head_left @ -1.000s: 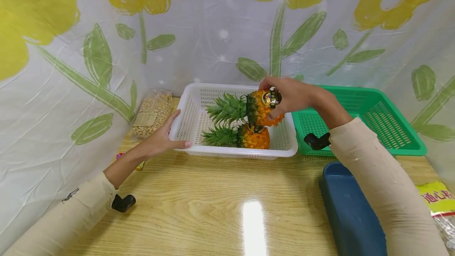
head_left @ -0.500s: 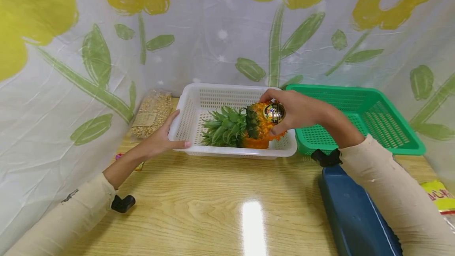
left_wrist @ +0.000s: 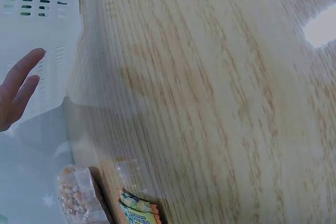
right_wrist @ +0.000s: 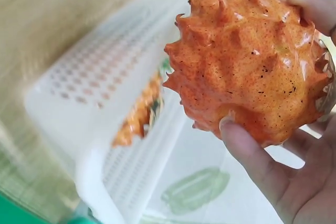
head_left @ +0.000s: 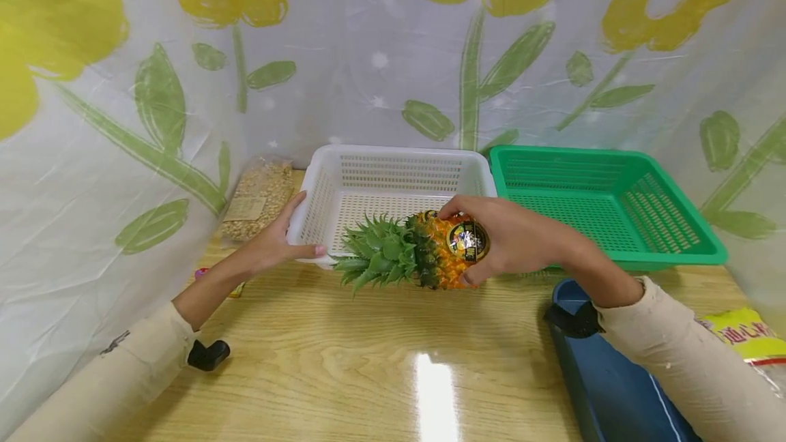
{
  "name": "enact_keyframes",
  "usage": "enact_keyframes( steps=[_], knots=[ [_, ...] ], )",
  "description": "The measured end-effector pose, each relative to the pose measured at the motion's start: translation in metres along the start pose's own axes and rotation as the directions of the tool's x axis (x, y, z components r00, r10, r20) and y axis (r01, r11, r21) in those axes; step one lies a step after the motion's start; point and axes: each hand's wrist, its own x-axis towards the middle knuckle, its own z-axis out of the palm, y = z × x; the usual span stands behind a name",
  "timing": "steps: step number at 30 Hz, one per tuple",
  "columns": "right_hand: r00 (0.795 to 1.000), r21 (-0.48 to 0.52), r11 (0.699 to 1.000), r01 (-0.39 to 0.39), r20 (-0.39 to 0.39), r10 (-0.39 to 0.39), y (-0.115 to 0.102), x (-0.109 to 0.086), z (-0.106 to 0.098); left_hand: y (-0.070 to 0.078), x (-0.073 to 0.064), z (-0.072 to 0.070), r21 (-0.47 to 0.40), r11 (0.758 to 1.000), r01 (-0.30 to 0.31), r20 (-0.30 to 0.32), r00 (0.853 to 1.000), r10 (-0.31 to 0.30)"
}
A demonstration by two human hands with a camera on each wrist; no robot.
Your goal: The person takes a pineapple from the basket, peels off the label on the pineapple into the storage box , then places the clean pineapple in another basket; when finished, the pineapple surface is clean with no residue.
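Note:
My right hand (head_left: 512,234) grips a small pineapple (head_left: 451,251) by its orange body, its green crown pointing left and a round dark label facing up. In the head view the fruit overlaps the near rim of a white perforated basket (head_left: 402,152). The right wrist view shows its spiky base (right_wrist: 252,66) between thumb and fingers. Inside the basket lies a second pineapple (right_wrist: 139,111), mostly hidden behind the held one in the head view. My left hand (head_left: 273,244) rests at the basket's left end, thumb along the near corner, its fingers (left_wrist: 23,72) fairly straight.
A green basket (head_left: 681,213) adjoins the white one on the right. In front of it stands a dark blue bin (head_left: 626,387), with a yellow-topped packet (head_left: 746,333) beyond. A bag of grains (head_left: 258,200) and a small colourful packet (left_wrist: 139,208) lie at the left.
My right hand has brought the pineapple from above the basket's middle toward me, over the near rim, covering the second one in the head view. The left hand has stayed at the basket's end.

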Motion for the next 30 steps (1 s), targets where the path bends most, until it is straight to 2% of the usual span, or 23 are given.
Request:
enact_keyframes(
  steps=[8, 19, 23, 30],
  knots=[
    [0.999, 0.043, 0.998, -0.037, -0.002, 0.037, -0.012, -0.018, 0.027, 0.000, -0.002, -0.001, 0.009, 1.000, 0.000, -0.005, 1.000, 0.000],
    [0.995, 0.085, 0.993, -0.086, 0.054, 0.082, -0.017, -0.035, 0.063, -0.001, 0.000, -0.001, -0.004, 1.000, -0.022, 0.005, 1.000, 0.022],
    [0.993, 0.079, 0.991, -0.105, 0.061, 0.100, -0.015, -0.038, 0.079, -0.001, 0.000, -0.001, -0.011, 1.000, -0.028, 0.005, 1.000, 0.028],
    [0.997, 0.076, 0.994, -0.080, 0.017, 0.079, -0.001, -0.038, 0.099, 0.000, 0.001, 0.000, -0.033, 0.999, -0.025, 0.006, 1.000, 0.026]
  ],
)
